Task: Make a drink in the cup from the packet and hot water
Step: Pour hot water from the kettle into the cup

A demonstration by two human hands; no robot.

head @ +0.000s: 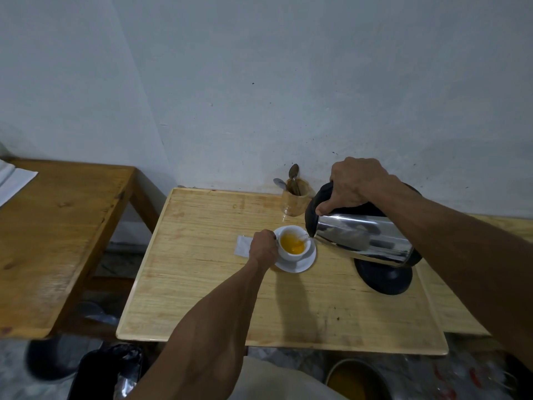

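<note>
A white cup stands on a white saucer in the middle of the light wooden table. Orange-yellow liquid fills part of the cup. My left hand grips the cup at its left side, where the handle is hidden. My right hand holds the black handle of a steel kettle, tilted left with its spout over the cup's right rim. A thin stream of water runs into the cup. A white packet lies flat just left of my left hand.
The kettle's black base sits to the right of the saucer. A wooden holder with spoons stands at the back by the wall. A darker wooden table is on the left. Dark bins are on the floor below.
</note>
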